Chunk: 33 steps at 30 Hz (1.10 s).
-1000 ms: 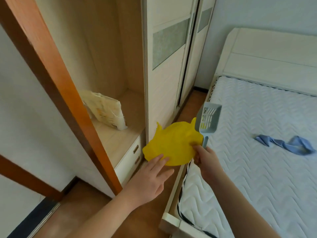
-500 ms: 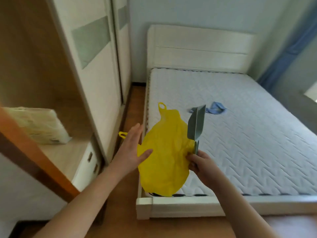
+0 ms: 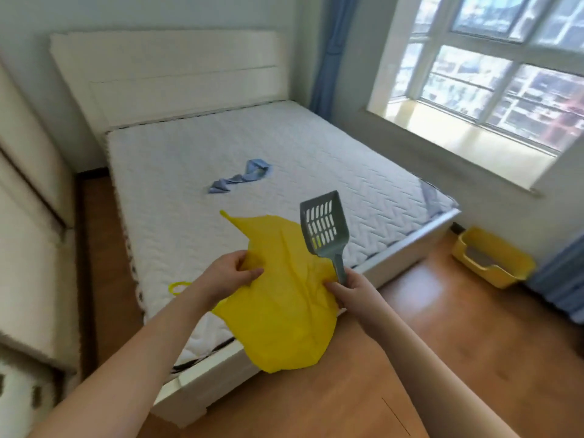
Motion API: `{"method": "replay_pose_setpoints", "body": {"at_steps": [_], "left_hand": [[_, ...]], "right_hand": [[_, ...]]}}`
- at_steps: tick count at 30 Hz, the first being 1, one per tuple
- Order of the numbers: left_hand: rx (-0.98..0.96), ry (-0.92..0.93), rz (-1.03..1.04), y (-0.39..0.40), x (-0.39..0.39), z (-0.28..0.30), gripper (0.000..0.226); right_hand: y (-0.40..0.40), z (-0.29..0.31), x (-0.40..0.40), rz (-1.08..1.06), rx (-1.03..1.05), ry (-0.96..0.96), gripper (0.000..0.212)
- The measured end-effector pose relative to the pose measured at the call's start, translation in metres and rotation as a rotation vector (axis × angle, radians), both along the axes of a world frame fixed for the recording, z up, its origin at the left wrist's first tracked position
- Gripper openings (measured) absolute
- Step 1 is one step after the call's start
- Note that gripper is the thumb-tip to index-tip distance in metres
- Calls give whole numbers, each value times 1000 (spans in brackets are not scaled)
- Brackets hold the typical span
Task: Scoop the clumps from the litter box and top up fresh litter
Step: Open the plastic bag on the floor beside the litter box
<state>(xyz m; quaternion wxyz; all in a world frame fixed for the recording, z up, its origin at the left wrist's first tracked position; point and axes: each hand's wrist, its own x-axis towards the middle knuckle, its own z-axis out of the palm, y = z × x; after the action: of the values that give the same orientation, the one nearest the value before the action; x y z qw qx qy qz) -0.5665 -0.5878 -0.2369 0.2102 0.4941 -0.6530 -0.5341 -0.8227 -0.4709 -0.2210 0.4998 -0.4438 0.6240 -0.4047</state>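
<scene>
I judge that I'm in the getting-ready step: nothing has been scooped yet, and I'm carrying my gear toward the box. On the left, my left hand [image 3: 232, 275] pinches the upper edge of the one yellow bag [image 3: 281, 298], fingers curled into the plastic; one loop handle [image 3: 178, 286] hangs loose beside my wrist. The bag droops flat and shut between my hands, over the foot of the bed [image 3: 221, 172]. On the mattress lies one crumpled blue cloth [image 3: 241, 180], well apart from me. Next along, my right hand [image 3: 354, 292] is closed round the handle of the one grey slotted scoop [image 3: 324, 227], held upright and empty, and its fingers seem to catch the bag's other edge too. Far right, on the floor near the wall under the window, sits the one yellow litter box [image 3: 493, 260], well apart from both hands. I can't make out any clumps inside from here, and I see no fresh litter supply. The next move, I think, calls for walking over, crouching by the box and pulling the bag's mouth open before the scoop goes in.
</scene>
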Motion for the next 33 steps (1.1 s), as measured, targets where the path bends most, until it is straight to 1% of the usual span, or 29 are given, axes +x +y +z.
{"method": "replay_pose_setpoints", "body": {"at_steps": [1,2,3,4,6,8,9,12,13,15,16,19,22,24,26,28,30,33], "left_hand": [[-39,-49,1,2,-25,2,46],[-89,-98,1,5,-50,3,36],[-133,-145,3,8,-76,3,31],[-159,-163,6,12,-100,3,32],[-189,-168,29,21,-147,6,28],[-205,-187,43,31,-189,6,19],[-197,-190,36,36,-208,5,19],[-139,-169,-33,55,-262,3,31],[-92,-142,-50,61,-279,2,29],[-5,-89,-78,76,-311,4,14],[0,-83,-109,82,-325,6,10],[-69,-122,-308,98,-362,13,19],[51,21,-559,109,-385,17,47],[32,33,-636,108,-399,16,58],[63,87,-642,104,-412,12,58],[79,144,-610,98,-427,7,50],[53,166,-587,88,-439,6,45],[21,183,-609,65,-456,5,44]], "right_hand": [[10,-1,-22,-51,-8,42,30],[19,-4,-45,-116,-20,91,35],[28,-6,-68,-193,-23,149,35],[37,-5,-88,-260,-25,191,32],[55,-7,-124,-368,-31,222,22],[68,-11,-152,-450,-47,193,18],[74,-14,-163,-488,-47,161,17],[87,-19,-182,-548,-51,64,14],[89,-21,-186,-546,-58,58,15],[92,-26,-192,-548,-67,33,16],[92,-27,-195,-560,-77,12,16],[93,-27,-208,-645,-103,-30,17],[94,-23,-224,-706,-130,-66,12],[94,-21,-236,-756,-129,-88,16],[91,-19,-247,-809,-119,-106,22],[86,-20,-259,-847,-98,-115,24],[79,-18,-270,-903,-70,-140,20],[60,-14,-283,-959,-41,-179,13]]}}
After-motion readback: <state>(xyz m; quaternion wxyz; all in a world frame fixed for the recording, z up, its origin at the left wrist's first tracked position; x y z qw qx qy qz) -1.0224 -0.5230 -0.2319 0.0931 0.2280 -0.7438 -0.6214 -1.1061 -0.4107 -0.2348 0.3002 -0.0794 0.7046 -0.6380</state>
